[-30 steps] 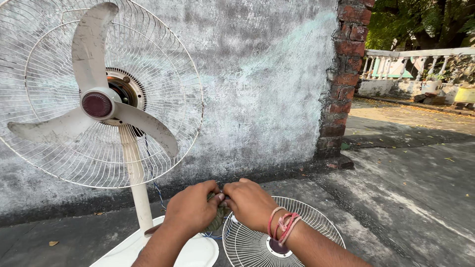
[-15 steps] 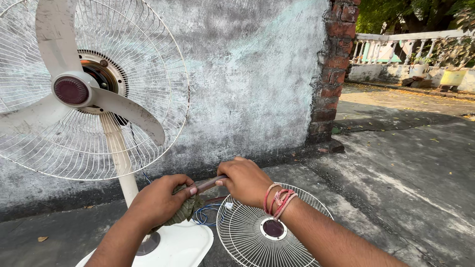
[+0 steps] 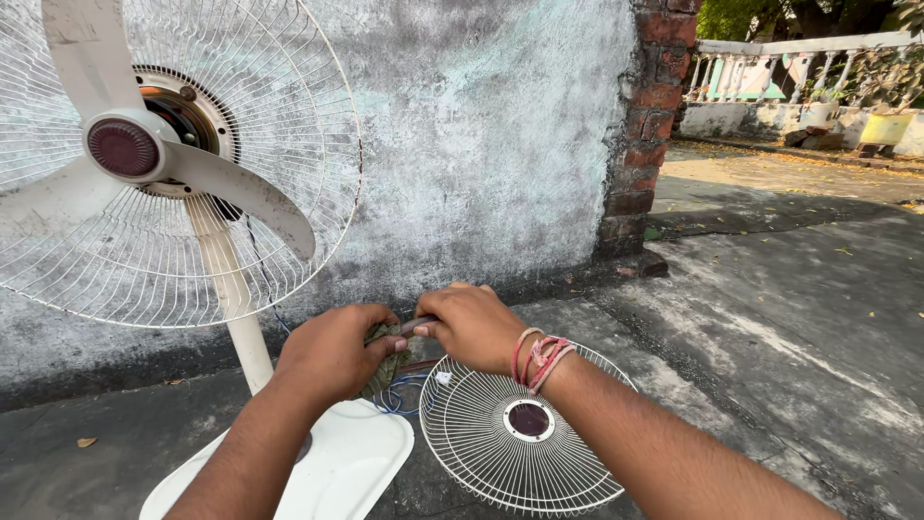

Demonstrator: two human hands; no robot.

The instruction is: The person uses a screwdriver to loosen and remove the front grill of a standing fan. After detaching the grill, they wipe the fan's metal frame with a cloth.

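My left hand (image 3: 335, 349) is closed around a crumpled green cloth (image 3: 387, 358) and one end of a short dark rod-like tool (image 3: 416, 325). My right hand (image 3: 474, 324), with red and pink thread bands at the wrist, grips the tool's other end. Both hands are held close together in front of me, above the fan's white base (image 3: 332, 472). What the tool is exactly cannot be made out.
A white pedestal fan (image 3: 125, 149) with bare blades and rear grille stands at the left before a weathered wall (image 3: 481, 135). Its detached front grille (image 3: 510, 438) lies on the concrete ground. Blue cable (image 3: 399, 397) is coiled between base and grille. A brick pillar (image 3: 650, 125) stands right.
The view has shifted slightly, moving the fan right. My hands stay joined on the tool; the green cloth now shows in my left hand.
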